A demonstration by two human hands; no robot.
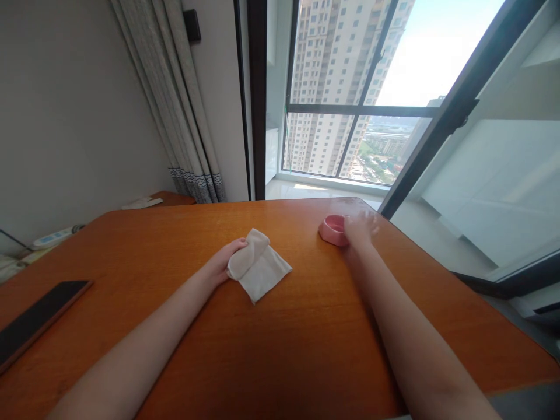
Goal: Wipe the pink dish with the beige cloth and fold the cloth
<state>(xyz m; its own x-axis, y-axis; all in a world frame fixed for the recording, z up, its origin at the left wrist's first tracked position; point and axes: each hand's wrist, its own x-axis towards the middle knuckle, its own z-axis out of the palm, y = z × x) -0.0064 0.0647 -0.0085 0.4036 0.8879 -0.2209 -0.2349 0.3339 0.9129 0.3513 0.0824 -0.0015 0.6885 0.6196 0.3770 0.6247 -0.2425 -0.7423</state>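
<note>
A white cloth (262,271), partly folded over, is gripped at its left edge by my left hand (227,256). Its lower corner hangs or lies toward me over the wooden table. Farther off to the right stands a small pink bowl (333,231) with angular sides, upright on the table. My right hand (361,227) is at the bowl's right side and overlaps its rim in the view. Motion blurs those fingers, so I cannot tell whether they grip the bowl or only touch it.
The brown wooden table (196,350) has its far edge near a window (341,111). A dark flat panel (39,318) lies at the left. Beyond the left edge are a white power strip (55,238) and a grey curtain (175,105).
</note>
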